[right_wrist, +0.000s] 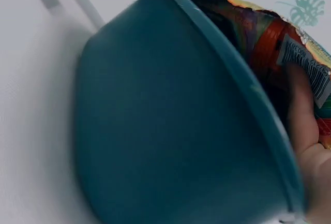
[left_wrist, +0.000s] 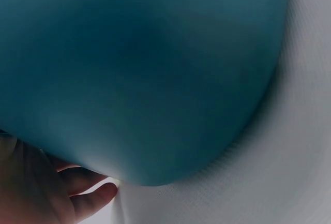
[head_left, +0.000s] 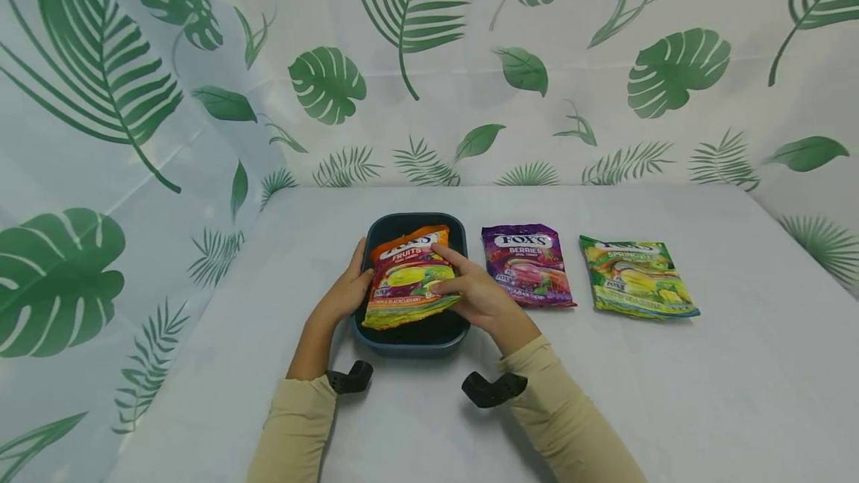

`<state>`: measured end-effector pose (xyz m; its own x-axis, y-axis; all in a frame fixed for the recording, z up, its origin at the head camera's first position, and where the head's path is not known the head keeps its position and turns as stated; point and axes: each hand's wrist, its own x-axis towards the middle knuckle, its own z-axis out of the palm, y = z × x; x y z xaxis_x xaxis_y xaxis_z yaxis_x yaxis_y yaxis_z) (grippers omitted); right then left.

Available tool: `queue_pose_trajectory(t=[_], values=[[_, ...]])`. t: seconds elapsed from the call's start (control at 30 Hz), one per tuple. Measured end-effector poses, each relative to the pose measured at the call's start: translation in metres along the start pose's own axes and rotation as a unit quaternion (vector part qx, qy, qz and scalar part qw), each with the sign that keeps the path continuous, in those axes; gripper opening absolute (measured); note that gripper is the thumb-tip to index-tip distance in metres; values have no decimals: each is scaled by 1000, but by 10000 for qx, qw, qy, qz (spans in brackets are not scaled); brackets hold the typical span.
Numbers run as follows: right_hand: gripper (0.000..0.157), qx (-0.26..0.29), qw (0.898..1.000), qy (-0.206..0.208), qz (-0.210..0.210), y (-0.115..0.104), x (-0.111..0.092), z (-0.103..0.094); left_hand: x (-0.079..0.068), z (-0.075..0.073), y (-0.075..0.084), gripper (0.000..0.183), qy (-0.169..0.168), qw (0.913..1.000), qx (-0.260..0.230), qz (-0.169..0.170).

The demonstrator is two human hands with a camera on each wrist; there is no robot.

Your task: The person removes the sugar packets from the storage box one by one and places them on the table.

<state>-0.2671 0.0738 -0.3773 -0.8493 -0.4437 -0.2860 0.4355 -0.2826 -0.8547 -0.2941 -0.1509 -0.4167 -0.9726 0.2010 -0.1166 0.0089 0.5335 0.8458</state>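
Observation:
A dark teal plastic tub (head_left: pixel 409 349) stands on the table in the head view. My left hand (head_left: pixel 344 291) holds its left side, thumb by the rim. Over the tub's opening, my right hand (head_left: pixel 485 295) grips an orange and yellow Fox's Fruits candy bag (head_left: pixel 406 285) by its right side. The bag lies at a slant and covers much of the opening. In the left wrist view the tub's wall (left_wrist: pixel 155 89) fills most of the picture. The right wrist view shows the bag's back with a barcode label (right_wrist: pixel 300 61), a finger pressed against it.
Right of the tub lies a purple Fox's Berries candy bag (head_left: pixel 526 267). Farther right is a green Fox's candy bag (head_left: pixel 637 279). Both lie flat on the white table (head_left: pixel 671 393). A leaf-patterned cloth (head_left: pixel 429 125) hangs behind and at the sides.

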Motion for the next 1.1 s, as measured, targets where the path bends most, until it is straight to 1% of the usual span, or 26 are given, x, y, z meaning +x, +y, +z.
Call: queue_pose_trajectory(t=[0.1,0.2,0.27,0.37,0.53,0.63,0.9,1.1], values=[[73,148,9999,37,-71,-5,-7,-6,1,1,1,61,16,10000,58,-46],[72,407,9991,95,-109,-9,-16,-11,1,2,2,62,18,9999,128,-77],[72,559,9984,68,-106,-12,-22,-14,1,2,2,61,40,9998,165,-45],[71,633,9979,-11,-115,-15,-30,-18,0,1,2,61,83,9998,188,48],[74,487,9984,-204,-218,-18,-47,-25,0,-2,0,62,46,9997,200,147],[75,317,9987,-225,-318,-21,-60,-31,-1,-2,-1,62,24,9996,192,185],[77,-277,9986,-61,-456,-24,-98,-52,-5,-3,1,61,26,9997,174,180],[77,-482,9979,195,-399,-23,-123,-70,-5,1,0,62,-27,9995,173,269]])
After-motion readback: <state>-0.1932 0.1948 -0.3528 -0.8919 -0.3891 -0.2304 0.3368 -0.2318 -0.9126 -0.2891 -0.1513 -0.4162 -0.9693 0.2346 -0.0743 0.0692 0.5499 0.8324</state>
